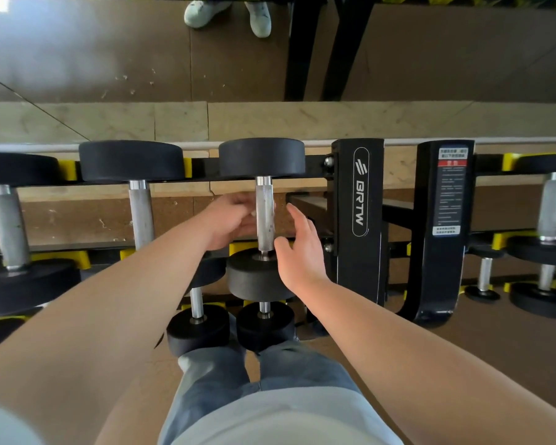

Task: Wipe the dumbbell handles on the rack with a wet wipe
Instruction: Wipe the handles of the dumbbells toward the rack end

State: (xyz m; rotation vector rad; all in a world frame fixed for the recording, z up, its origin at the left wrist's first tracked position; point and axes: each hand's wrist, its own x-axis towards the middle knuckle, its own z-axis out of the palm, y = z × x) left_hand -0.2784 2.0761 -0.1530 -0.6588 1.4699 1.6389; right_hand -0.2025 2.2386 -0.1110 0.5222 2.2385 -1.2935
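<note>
A dumbbell with a knurled steel handle (265, 213) and black round heads lies on the top tier of the black rack (358, 187). My left hand (230, 218) is at the handle's left side, its fingers bunched against the metal. A small pale bit that looks like the wet wipe (253, 213) shows at the fingertips; most of it is hidden. My right hand (299, 248) hovers just right of the handle with straight fingers and holds nothing, its thumb near the handle's lower end.
More dumbbells lie to the left (141, 210) and far right (551, 207) in yellow cradles, with smaller ones on the lower tier (197, 305). A second rack upright with a warning label (448, 194) stands at the right. A mirror behind shows shoes (228, 12).
</note>
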